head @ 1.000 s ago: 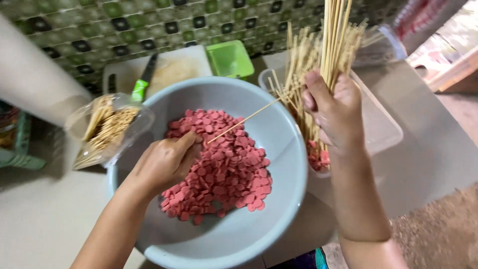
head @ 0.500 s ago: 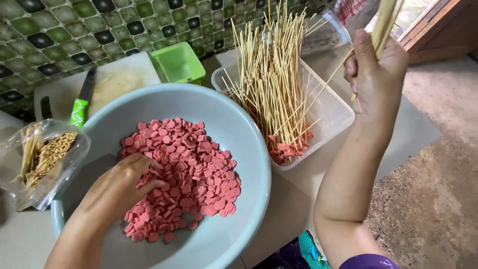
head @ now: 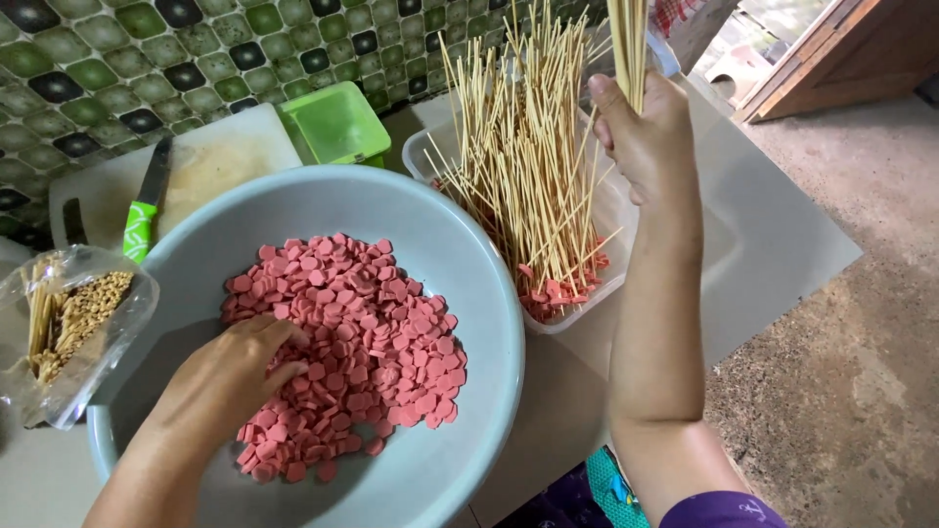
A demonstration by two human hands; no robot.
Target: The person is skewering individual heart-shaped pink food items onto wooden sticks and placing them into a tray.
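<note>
— Pink slices (head: pixel 367 342) lie under your left hand (head: pixel 230 376), fingers spread loosely on the heap in the grey bowl (head: pixel 460 254).
— And your right hand (head: pixel 646 137)?
— Closed around bamboo sticks (head: pixel 626 39), raised just beside the clear tub (head: pixel 577 303) of loaded skewers (head: pixel 528 176).

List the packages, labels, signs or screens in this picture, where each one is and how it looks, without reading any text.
Clear plastic bag: far left, beside the grey bowl; crumpled, open, holding pale wooden skewers.
Clear plastic tub: right of the bowl; rectangular, holding skewers loaded with pink slices.
Green container: behind the bowl, by the tiled wall; small, square.
No labels, signs or screens show.
</note>
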